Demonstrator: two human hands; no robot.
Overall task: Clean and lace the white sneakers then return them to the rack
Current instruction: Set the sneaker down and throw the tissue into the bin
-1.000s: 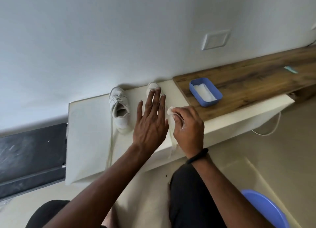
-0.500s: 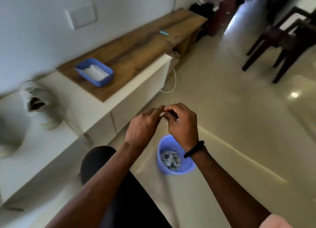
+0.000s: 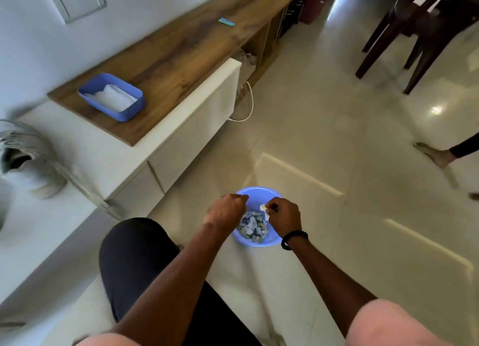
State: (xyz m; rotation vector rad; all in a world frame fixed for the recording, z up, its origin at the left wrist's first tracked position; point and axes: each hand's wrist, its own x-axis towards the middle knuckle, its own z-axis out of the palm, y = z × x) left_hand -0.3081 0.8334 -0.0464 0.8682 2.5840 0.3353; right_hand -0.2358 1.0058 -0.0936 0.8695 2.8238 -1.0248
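At the far left a sneaker (image 3: 23, 159) is lying blurred on the white tabletop (image 3: 90, 143), its lace (image 3: 83, 187) trailing over the edge. It is likely resting there while the cleaning pauses. Further right a tray (image 3: 134, 107) of fresh wipes (image 3: 111, 96) is sitting on the wooden tabletop (image 3: 181, 52), handy for the next pass. Both hands are hovering over a bowl (image 3: 255, 190) of used scraps on the floor. The left hand (image 3: 225, 212) is curling its fingers; whether it is holding anything cannot be told. The right hand (image 3: 285, 217) is pinching a small white wipe (image 3: 263, 208), apparently to discard it. The sneaker is lying well apart from both hands, up and to their left.
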